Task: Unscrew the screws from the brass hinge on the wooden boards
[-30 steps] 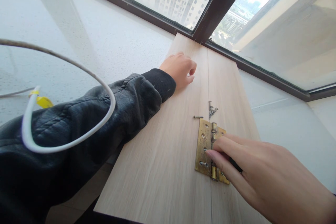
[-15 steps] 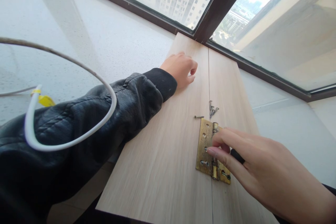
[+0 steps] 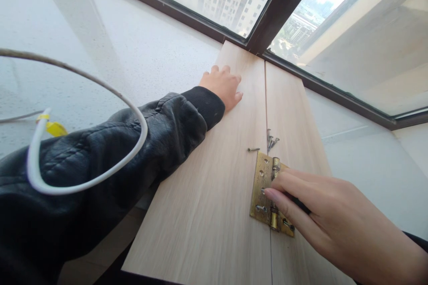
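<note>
My left hand (image 3: 223,87) rests on the left pale wooden board (image 3: 197,200), fingers apart, holding nothing. A brass hinge (image 3: 260,178) lies across the seam with the right board (image 3: 287,98). Over its middle is my right hand (image 3: 321,213), thumb and forefinger pinched by a hole in the left leaf. What they pinch is hidden; a dark object shows partly beneath the fingers. One screw (image 3: 261,209) stands tilted in the left leaf's lowest hole, another screw (image 3: 288,224) in the right leaf. Above the hinge lie several loose screws (image 3: 271,141) and a single screw (image 3: 253,149).
A white cable (image 3: 100,180) with a yellow tag (image 3: 56,129) loops in front of my left sleeve (image 3: 133,142). The boards lie on a white speckled sill (image 3: 160,44), their far ends at the dark window frame (image 3: 259,42).
My left hand has spread its fingers and shifted slightly left. The hinge has moved a touch right and down under my right hand, which stays pinched. The seam gap looks wider at the far end.
</note>
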`<state>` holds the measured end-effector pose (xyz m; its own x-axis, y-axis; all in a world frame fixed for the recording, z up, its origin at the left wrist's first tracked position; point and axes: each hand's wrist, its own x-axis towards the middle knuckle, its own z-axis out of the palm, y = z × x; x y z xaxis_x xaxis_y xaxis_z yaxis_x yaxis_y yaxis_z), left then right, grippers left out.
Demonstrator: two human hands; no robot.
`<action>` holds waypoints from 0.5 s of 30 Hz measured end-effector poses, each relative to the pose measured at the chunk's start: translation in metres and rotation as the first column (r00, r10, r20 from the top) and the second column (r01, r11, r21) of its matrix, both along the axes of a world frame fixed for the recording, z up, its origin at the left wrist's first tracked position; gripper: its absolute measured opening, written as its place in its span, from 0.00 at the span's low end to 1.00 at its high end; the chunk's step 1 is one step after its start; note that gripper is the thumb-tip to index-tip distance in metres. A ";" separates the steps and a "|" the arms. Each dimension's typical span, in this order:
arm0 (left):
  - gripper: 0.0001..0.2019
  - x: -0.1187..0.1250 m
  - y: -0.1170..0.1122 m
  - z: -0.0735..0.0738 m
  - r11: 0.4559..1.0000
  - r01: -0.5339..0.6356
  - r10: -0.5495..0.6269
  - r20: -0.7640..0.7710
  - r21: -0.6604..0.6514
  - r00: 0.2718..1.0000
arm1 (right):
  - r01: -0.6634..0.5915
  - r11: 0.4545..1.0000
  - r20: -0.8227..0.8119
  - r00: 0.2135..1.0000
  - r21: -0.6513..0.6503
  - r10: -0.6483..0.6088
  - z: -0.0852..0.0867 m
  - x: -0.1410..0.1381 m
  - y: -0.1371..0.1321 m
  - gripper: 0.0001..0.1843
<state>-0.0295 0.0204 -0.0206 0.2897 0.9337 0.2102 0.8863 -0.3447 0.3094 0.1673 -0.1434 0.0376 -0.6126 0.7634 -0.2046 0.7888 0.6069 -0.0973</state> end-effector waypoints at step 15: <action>0.23 -0.001 0.003 -0.001 0.990 0.137 -0.139 -0.065 -0.040 0.988 | -0.141 0.967 0.070 0.989 0.211 0.128 -0.001 0.001 -0.012 0.08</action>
<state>-0.0308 0.0237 -0.0214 0.4285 0.8903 0.1538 0.8503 -0.4550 0.2645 0.1678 -0.1553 0.0364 -0.7051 0.7045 -0.0814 0.6990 0.7097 0.0881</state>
